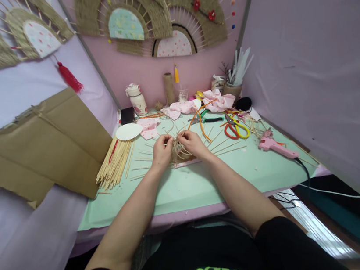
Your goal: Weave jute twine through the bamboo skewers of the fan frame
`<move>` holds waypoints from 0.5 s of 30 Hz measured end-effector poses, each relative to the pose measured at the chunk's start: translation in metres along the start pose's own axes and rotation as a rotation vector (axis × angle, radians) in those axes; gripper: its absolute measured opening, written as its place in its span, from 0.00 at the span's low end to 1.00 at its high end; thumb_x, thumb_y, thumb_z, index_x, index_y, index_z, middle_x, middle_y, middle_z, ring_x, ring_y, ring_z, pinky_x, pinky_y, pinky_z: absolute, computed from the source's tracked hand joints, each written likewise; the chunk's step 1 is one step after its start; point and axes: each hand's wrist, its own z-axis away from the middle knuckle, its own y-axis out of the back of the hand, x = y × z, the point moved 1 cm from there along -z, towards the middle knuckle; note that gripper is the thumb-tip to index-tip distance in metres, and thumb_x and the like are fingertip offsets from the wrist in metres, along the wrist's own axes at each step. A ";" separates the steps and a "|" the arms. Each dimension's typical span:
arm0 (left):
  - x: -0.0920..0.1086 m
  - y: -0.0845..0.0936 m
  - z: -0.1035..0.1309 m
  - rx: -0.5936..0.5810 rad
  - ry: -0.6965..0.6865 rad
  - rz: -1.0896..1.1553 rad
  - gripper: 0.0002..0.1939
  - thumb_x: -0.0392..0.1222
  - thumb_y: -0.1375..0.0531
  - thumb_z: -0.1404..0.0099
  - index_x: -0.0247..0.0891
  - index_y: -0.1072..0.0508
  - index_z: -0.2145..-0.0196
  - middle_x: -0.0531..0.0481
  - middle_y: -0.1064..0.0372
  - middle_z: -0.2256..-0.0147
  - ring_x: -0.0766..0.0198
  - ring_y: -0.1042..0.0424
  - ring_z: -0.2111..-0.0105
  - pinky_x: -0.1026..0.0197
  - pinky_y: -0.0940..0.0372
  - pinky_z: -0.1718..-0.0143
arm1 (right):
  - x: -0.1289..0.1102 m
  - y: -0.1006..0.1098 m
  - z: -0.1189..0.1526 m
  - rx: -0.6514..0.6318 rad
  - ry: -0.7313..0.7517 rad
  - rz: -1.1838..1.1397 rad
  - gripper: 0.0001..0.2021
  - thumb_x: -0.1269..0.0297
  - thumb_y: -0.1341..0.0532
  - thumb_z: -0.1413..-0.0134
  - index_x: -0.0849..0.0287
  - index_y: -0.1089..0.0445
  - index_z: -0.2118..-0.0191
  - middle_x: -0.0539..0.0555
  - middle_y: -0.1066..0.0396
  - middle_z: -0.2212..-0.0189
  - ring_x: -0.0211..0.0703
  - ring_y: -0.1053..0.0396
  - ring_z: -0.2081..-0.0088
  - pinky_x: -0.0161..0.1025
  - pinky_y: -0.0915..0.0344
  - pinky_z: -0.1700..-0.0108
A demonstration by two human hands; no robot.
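Note:
My left hand [163, 149] is closed in a pinch at the left side of a small half-round piece of thin sticks that fan out over the table. My right hand [192, 143] pinches close by, at the top of the same piece. Loose loops of tan twine [182, 152] lie between the hands, and both sets of fingertips seem to be on it. The thin sticks [228, 148] spread outward on both sides. A pink strip [187, 163] edges the bottom of the piece. My fingers hide its centre.
At left lie a bundle of sticks [114, 164], a white oval [129, 132] and cardboard [63, 137]. Behind are a bottle [136, 99], pink cloth [218, 101], green-handled pliers [211, 119] and scissors [241, 129]. A pink glue gun [276, 146] with a cord lies right. Finished fans [124, 3] hang above.

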 end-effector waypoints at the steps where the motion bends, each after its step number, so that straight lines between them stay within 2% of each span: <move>1: 0.001 0.000 0.000 0.002 0.012 0.012 0.06 0.41 0.44 0.41 0.36 0.32 0.69 0.50 0.32 0.71 0.66 0.34 0.69 0.64 0.40 0.66 | 0.000 0.000 0.000 -0.007 0.004 -0.009 0.09 0.61 0.44 0.54 0.62 0.34 0.72 0.48 0.36 0.77 0.34 0.39 0.74 0.33 0.41 0.68; 8: 0.004 0.000 0.001 -0.040 0.000 0.044 0.06 0.41 0.43 0.43 0.35 0.29 0.70 0.50 0.30 0.71 0.66 0.33 0.69 0.63 0.39 0.65 | -0.001 0.001 0.001 -0.041 0.011 -0.010 0.09 0.61 0.44 0.54 0.62 0.34 0.72 0.48 0.35 0.76 0.35 0.38 0.73 0.33 0.41 0.68; 15: -0.002 -0.002 -0.001 -0.044 0.008 0.041 0.05 0.40 0.43 0.43 0.35 0.31 0.71 0.51 0.32 0.72 0.67 0.35 0.70 0.64 0.40 0.65 | -0.002 0.001 0.002 -0.036 0.016 0.030 0.08 0.63 0.44 0.54 0.62 0.33 0.71 0.48 0.34 0.76 0.35 0.37 0.73 0.34 0.41 0.67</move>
